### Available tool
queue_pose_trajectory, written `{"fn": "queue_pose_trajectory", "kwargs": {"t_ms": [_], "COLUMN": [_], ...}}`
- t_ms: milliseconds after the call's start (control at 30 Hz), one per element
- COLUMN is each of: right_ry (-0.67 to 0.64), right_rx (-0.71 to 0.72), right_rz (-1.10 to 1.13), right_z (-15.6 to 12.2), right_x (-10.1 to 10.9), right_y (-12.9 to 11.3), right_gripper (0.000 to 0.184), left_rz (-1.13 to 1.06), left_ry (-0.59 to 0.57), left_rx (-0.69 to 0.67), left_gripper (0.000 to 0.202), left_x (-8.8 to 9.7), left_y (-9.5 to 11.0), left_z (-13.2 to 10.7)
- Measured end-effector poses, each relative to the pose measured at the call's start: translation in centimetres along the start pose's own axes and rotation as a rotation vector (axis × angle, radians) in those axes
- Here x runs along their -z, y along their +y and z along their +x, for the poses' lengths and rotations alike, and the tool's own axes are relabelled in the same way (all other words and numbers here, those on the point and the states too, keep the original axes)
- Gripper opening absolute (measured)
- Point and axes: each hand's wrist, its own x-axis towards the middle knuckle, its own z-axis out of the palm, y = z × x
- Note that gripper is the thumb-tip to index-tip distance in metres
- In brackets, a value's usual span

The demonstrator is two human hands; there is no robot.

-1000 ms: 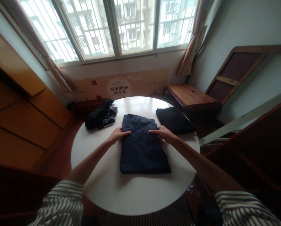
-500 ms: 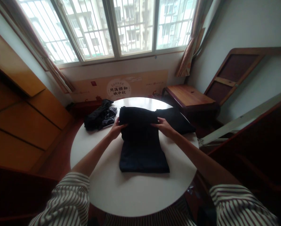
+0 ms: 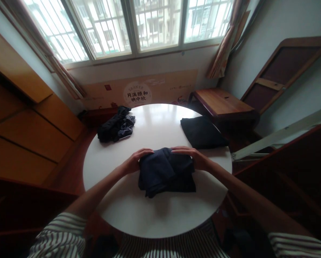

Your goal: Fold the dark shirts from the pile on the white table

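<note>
A dark navy cloth garment point(image 3: 165, 172) lies folded into a rumpled bundle near the middle of the round white table point(image 3: 155, 122). My left hand point(image 3: 138, 161) grips its left side, and my right hand point(image 3: 189, 157) grips its right side, with the fingers of both lying over the top. To the right and farther off is a flat-folded black garment point(image 3: 203, 132), which neither hand touches. A crumpled heap of dark and grey clothes point(image 3: 116, 126) sits at the far left of the tabletop.
A low wooden bench point(image 3: 222, 102) stands beyond the table on the right, near a leaning wooden frame point(image 3: 284, 71). Wooden cabinets point(image 3: 28, 136) fill the left side. A white rail point(image 3: 281, 138) slants in from the right. A printed board point(image 3: 138, 94) stands below the window.
The far part of the navy garment has come down over its near part, making a shorter, thicker bundle. Both hands have moved toward me with it.
</note>
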Motion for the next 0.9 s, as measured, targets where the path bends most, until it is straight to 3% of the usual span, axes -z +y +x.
{"fn": "queue_pose_trajectory", "kwargs": {"t_ms": [67,267,367,467,533,600,767,833,900], "right_ry": [0.006,0.073,0.127,0.065,-0.011,0.045,0.509,0.577,0.622], "right_rx": [-0.096,-0.207,-0.173,-0.072,-0.037,-0.087,-0.485,-0.63,-0.706], "right_rz": [-0.001,0.113,0.061,-0.003,0.033,0.141,0.289,0.211,0.132], "right_z": [-0.2,-0.7,-0.8,-0.9,-0.9,-0.5,3.1,4.9,6.0], "right_x": [0.0,0.0,0.1,0.0,-0.3,-0.8,-1.0,-0.6,-0.2], "right_y": [-0.3,-1.0,-1.0,-0.9,-0.7,-0.2,2.1,3.0,3.3], "right_gripper": [0.055,0.034,0.039,0.049,0.045,0.035,0.039,0.037,0.039], "left_rz": [-0.043,-0.251,-0.218,-0.116,-0.096,-0.158,-0.402,-0.43,-0.308], "left_ry": [-0.045,-0.009,0.006,-0.026,-0.106,-0.128,0.328,0.393,0.444], "left_rx": [0.092,0.353,0.313,0.21,0.163,0.18,0.566,0.672,0.723], "left_gripper": [0.041,0.038,0.037,0.044,0.043,0.039,0.054,0.057,0.058], "left_x": [0.3,1.2,1.7,2.4,2.5,2.1,0.7,0.7,0.9], "left_y": [0.6,0.8,0.6,0.8,1.1,0.9,-1.4,-2.4,-3.0], "left_z": [0.2,0.9,1.3,1.4,1.2,1.2,3.5,4.9,5.7]}}
